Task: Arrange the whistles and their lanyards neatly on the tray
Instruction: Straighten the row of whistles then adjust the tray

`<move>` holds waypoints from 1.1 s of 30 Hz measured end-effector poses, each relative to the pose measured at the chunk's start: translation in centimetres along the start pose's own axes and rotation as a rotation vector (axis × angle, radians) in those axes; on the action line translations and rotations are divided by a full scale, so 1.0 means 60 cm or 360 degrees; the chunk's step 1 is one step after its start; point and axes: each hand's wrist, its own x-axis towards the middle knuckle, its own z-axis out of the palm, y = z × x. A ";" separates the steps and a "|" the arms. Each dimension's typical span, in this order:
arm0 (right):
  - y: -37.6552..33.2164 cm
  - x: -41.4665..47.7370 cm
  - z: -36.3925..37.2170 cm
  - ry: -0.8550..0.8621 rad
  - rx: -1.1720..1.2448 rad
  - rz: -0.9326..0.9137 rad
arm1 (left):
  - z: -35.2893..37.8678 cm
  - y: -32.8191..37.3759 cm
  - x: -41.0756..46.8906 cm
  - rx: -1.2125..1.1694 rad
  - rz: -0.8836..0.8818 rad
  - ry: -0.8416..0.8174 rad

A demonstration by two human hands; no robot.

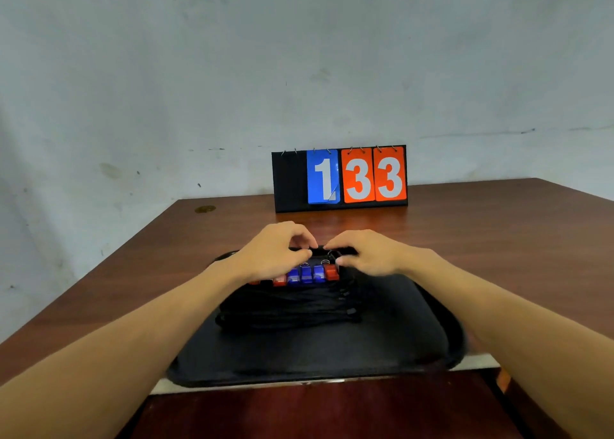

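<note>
Left hand and right hand sit close together, fingers curled over the whistles lined up on the tray. Whether they pinch anything is unclear. They are likely straightening the row, and next the lanyards need tidying.

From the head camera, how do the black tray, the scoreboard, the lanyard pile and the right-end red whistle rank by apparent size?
Largest: black tray.
Next: scoreboard and lanyard pile look about alike; the scoreboard stands farther back, so I won't rank them.
Smallest: red whistle.
</note>
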 end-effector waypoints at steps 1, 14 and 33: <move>0.004 0.002 0.002 0.0012 -0.0020 -0.0001 | 0.002 -0.003 0.001 -0.0003 0.0003 0.0002; 0.026 -0.040 0.006 0.0231 -0.0081 0.0030 | 0.003 0.017 -0.010 0.0025 0.0077 -0.0010; 0.011 -0.060 0.027 0.0261 0.0242 0.0034 | 0.002 0.004 -0.028 0.0045 0.0005 -0.0025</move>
